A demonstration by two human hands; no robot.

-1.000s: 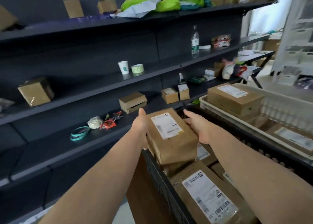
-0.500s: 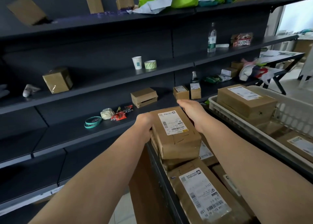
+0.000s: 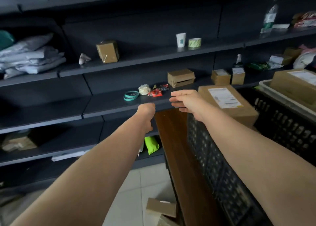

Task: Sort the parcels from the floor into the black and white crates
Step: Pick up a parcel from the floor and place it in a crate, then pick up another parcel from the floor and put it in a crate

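Note:
A brown cardboard parcel with a white label lies on top of the load in the black crate at the right. My right hand hovers just left of that parcel, fingers straight, holding nothing. My left hand is further left, fingers loosely curled downward, empty. The white crate stands at the far right with a large parcel in it. A cardboard parcel lies on the tiled floor at the bottom, beside the crate's wooden stand.
Dark shelving fills the wall ahead. On it are small boxes, a teal tape ring, sweets, a paper cup, a bottle and grey mailer bags. A green bag sits on a low shelf.
Both hands have let go of the labelled parcel, which now lies on the black crate's load. The hands have drawn back to the left, and my view has swung left and down.

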